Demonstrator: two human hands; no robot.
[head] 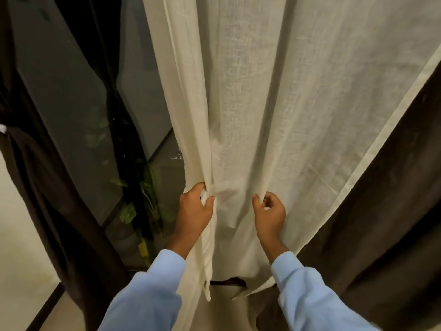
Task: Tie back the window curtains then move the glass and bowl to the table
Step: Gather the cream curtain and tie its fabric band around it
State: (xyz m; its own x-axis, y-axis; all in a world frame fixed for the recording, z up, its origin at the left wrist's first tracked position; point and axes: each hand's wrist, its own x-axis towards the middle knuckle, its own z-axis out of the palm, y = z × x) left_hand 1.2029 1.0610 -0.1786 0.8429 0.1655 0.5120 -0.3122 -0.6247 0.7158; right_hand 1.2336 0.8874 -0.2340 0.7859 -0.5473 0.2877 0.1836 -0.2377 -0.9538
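Note:
A cream sheer curtain (274, 91) hangs straight in front of me and fills most of the head view. My left hand (195, 209) grips a bunched fold near the curtain's left edge. A little to the right, my right hand (269, 211) pinches another fold between thumb and fingers. A dark brown curtain (381, 211) hangs behind the cream one at the right. Another dark brown curtain (35, 175) at the left is gathered and held back by a tie. No glass, bowl or table is in view.
The dark window pane (78, 91) is exposed at the left, with a leafy plant (143, 194) behind it. Pale floor (21, 259) shows at the lower left and below the curtain hem.

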